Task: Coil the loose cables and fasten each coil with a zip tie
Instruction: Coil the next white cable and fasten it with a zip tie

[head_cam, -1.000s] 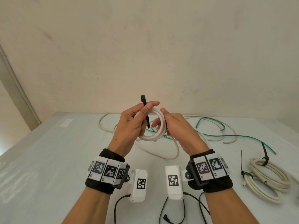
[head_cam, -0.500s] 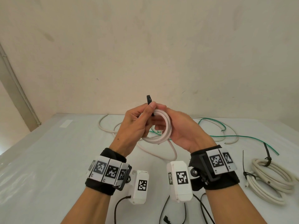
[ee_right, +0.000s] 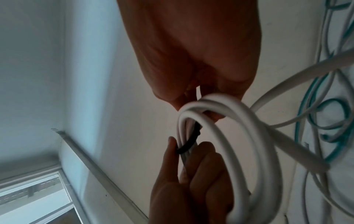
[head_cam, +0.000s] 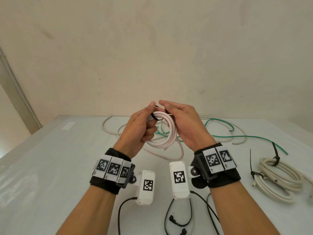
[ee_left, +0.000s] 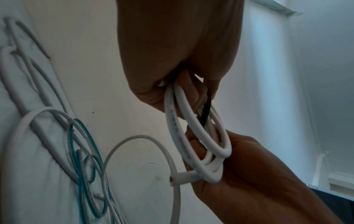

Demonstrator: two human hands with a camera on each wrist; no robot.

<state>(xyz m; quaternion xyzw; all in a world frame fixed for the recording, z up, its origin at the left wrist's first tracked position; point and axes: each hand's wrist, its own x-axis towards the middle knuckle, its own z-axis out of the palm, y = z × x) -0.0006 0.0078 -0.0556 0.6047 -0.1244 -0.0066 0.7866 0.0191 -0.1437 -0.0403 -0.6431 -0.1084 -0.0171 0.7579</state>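
Coil [head_cam: 163, 131] of white cable, held upright above the table [head_cam: 50, 167] between both hands, with a black zip tie [head_cam: 156, 116] looped round its upper strands. A second earlier the tie stood straight up from the left fingers; it is now bent over the bundle, its far end taken by the right hand, so fastening is judged to be under way, the tail not yet visibly threaded. The left hand [head_cam: 138, 128] is curled round the coil's left side, thumb pinching the tie. The right hand [head_cam: 184, 122] pinches the tie at the top, fingers closed behind the coil. A loose end [ee_left: 173, 181] hangs below. Farther back, white and green cables [head_cam: 220, 131] lie uncoiled. At near right, a finished tied coil [head_cam: 279, 180] rests.
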